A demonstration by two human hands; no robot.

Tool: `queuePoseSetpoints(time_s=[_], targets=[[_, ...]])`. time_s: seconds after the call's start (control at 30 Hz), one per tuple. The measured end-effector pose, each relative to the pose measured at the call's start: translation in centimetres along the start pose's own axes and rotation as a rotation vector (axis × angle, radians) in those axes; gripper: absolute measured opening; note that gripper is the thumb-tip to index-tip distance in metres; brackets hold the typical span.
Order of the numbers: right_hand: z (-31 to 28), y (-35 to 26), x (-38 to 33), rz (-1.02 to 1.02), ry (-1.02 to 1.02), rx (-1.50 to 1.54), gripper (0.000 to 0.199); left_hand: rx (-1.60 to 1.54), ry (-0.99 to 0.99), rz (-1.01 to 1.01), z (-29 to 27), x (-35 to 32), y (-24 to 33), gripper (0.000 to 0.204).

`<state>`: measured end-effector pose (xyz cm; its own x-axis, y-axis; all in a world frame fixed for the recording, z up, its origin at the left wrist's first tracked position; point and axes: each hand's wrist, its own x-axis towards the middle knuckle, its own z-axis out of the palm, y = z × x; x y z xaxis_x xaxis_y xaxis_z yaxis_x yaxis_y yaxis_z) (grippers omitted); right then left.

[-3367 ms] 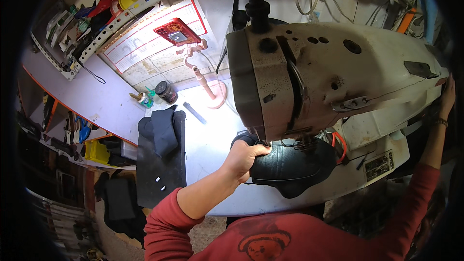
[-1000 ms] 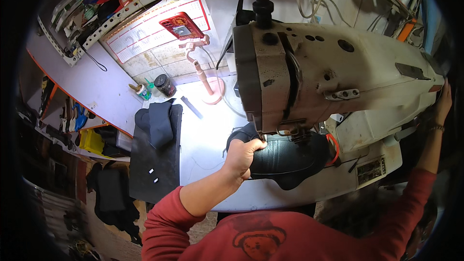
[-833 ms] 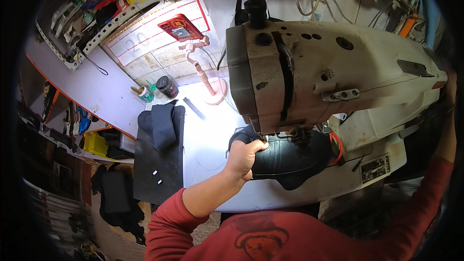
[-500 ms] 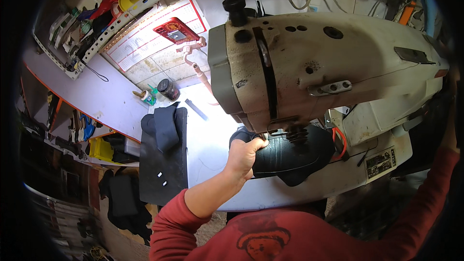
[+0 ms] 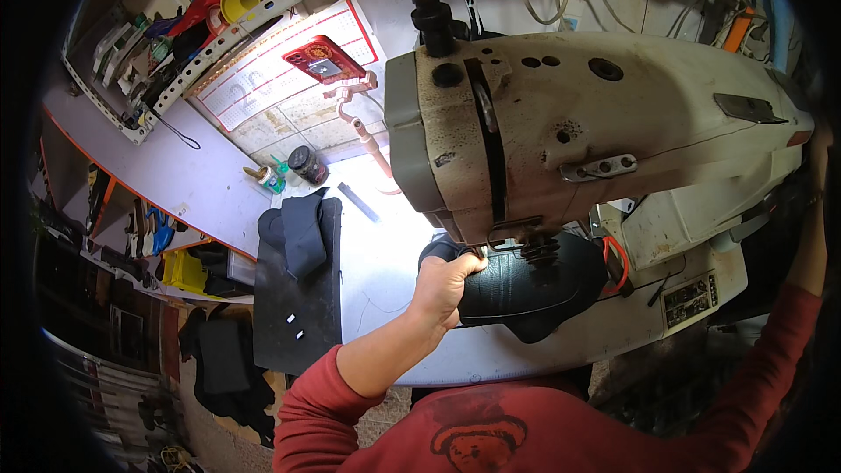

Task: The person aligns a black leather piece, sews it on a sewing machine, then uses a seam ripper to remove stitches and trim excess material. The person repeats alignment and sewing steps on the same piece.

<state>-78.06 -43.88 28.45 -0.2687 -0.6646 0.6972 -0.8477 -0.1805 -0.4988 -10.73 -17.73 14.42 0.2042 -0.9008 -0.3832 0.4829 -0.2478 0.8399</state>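
Observation:
My left hand point(image 5: 441, 287) pinches the left edge of a black leather-like piece point(image 5: 534, 289), thumb on top. Rows of stitching run across the piece beside my thumb. It lies on the white sewing table point(image 5: 561, 352), under the needle end of a large beige sewing machine point(image 5: 543, 131); the machine head hides the piece's far side and the needle point. At the far right rim, my right hand point(image 5: 820, 142) is at the machine's right end. Its fingers are hidden in the dim edge, so its grip does not show.
A black board point(image 5: 293, 324) with folded dark fabric point(image 5: 303, 236) stands left of the work. Behind are a dark jar point(image 5: 307, 165), a ruler-like strip point(image 5: 359, 201) and a red phone point(image 5: 322, 59) on a pink holder. A red curved part point(image 5: 620, 264) sits right of the needle area.
My right forearm shows more at the right rim and has shifted slightly left. The left hand keeps its hold on the black piece, which looks nearly unmoved. The whole view has shifted slightly.

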Motion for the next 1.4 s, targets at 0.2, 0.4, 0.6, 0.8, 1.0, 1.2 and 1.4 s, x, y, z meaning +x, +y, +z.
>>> queuePoseSetpoints(time_s=[0.2, 0.4, 0.6, 0.8, 1.0, 1.2, 1.4], targets=[[2.1, -0.9, -8.3, -0.113, 0.393, -0.033, 0.039, 0.015, -0.001, -0.046, -0.2, -0.1, 0.0, 0.023], [3.7, -5.9, -13.7, 0.107, 0.291, 0.681, 0.041, -0.068, -0.009, -0.074, 0.4, -0.6, 0.4, 0.014], [0.9, -13.5, -15.7, 0.178, 0.391, 0.221, 0.045, -0.042, -0.032, -0.142, 0.2, -1.0, 1.0, 0.015], [6.3, -26.2, -32.1, -0.594, 0.026, 0.422, 0.054, -0.017, -0.084, 0.029, -0.2, -0.5, 0.2, 0.016], [10.4, -31.2, -38.9, -0.700, -0.375, 0.524, 0.032, 0.016, -0.041, 0.155, 0.1, -0.7, -1.1, 0.029], [10.1, -31.8, -39.0, -0.643, -0.375, 0.527, 0.032, 0.010, -0.024, 0.196, 0.4, -0.8, -1.2, 0.027], [9.9, -30.7, -39.4, -0.583, -0.384, 0.523, 0.035, 0.007, -0.009, 0.129, 0.3, -0.6, -1.1, 0.025]])
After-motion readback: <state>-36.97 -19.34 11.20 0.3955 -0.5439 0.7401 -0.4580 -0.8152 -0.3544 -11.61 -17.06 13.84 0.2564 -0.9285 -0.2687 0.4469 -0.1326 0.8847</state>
